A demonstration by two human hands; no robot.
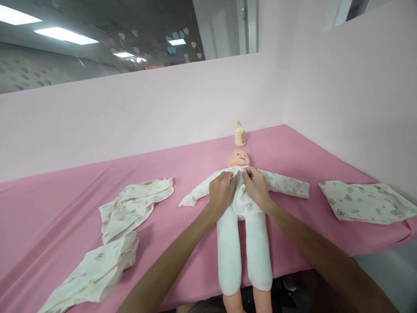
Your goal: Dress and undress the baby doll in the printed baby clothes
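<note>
Hands, left hand (pixel 221 190) and right hand (pixel 257 188), pinch the doll's shirt (pixel 280 183); bottle (pixel 240 134) behind, garments (pixel 130 208) left.

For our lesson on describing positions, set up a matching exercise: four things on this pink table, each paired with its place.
Things:
1. bottle
2. doll
3. folded cloth
4. crumpled garment

Places:
A. far right of the table
B. under both hands, on its back
C. by the wall, beyond the doll's head
D. left of the doll

Pairs: 1-C, 2-B, 3-A, 4-D
</note>
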